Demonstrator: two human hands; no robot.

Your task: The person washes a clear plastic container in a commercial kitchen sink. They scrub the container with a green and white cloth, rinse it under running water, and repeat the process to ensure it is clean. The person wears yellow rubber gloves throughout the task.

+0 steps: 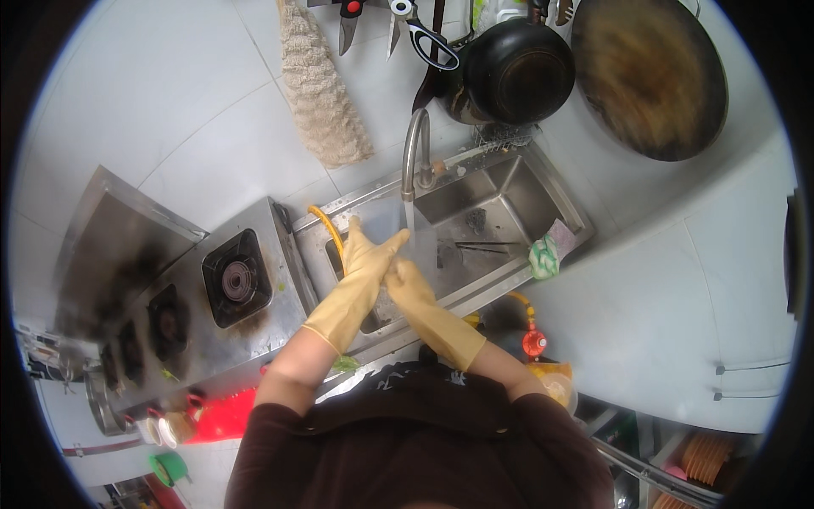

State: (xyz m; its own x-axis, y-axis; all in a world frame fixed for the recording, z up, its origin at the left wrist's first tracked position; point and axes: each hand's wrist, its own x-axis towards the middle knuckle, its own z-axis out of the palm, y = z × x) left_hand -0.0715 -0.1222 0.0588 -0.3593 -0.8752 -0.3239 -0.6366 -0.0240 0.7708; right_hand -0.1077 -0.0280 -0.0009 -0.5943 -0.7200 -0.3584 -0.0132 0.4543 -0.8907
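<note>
Both my hands wear long pale-yellow rubber gloves and meet over the steel double sink (459,300). My left hand (367,249) grips a translucent plastic container (380,216), its thumb and fingers spread against it. Close beside it, my right hand (406,277) is curled at the container's near side; whether it holds anything is hidden. From the curved steel faucet (416,153), water runs down beside my left thumb into or onto the container. Dark chopsticks (486,246) and a steel-wool scrubber (475,220) lie in the right basin.
A green-and-white cloth (544,257) rests on the sink's right rim. Left of the sink is a gas burner (236,280). A beige towel (324,95), scissors (432,46), a black pan (535,73) and a large wok (652,76) hang above. An orange hose (325,221) enters the left basin.
</note>
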